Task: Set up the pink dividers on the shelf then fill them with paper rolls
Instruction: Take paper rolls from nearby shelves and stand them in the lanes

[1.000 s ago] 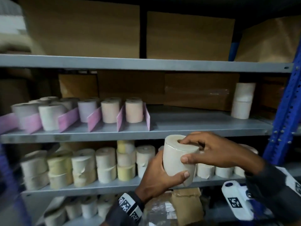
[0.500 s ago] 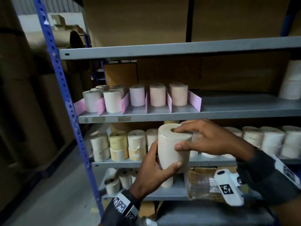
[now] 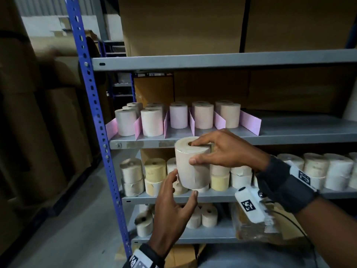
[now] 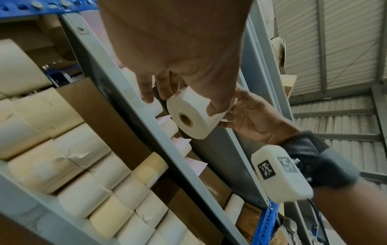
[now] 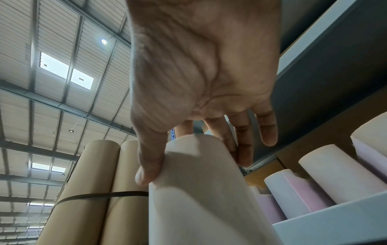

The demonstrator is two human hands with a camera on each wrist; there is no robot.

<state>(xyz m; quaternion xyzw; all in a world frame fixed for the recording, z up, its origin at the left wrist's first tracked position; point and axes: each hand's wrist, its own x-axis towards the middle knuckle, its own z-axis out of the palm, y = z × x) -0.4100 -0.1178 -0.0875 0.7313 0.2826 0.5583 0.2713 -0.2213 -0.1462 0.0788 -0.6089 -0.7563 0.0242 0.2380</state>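
I hold a beige paper roll (image 3: pixel 190 171) upright in front of the middle shelf (image 3: pixel 289 139), just below its front edge. My right hand (image 3: pixel 195 152) grips it from above, fingers over the top rim and thumb on the side. My left hand (image 3: pixel 183 183) curls loosely round its lower end; in the left wrist view the thumb lies on the roll (image 4: pixel 196 127). Several pink dividers (image 3: pixel 250 122) stand in a row on the middle shelf, with pale rolls (image 3: pixel 229 116) in the bays between them. The right wrist view shows the roll (image 5: pixel 199 190) under my thumb.
A blue upright post (image 3: pixel 92 113) bounds the shelf on the left, with large brown rolls beyond it. Stacked cream and yellow rolls (image 3: pixel 154 171) fill the lower shelf. Cardboard boxes (image 3: pixel 183 26) sit on top. A wrapped package (image 3: pixel 255 227) lies on the bottom shelf.
The head view has swung left, so the shelf's left post came into sight. The roll has come up closer to the middle shelf's edge, and my left hand has slid lower on it.
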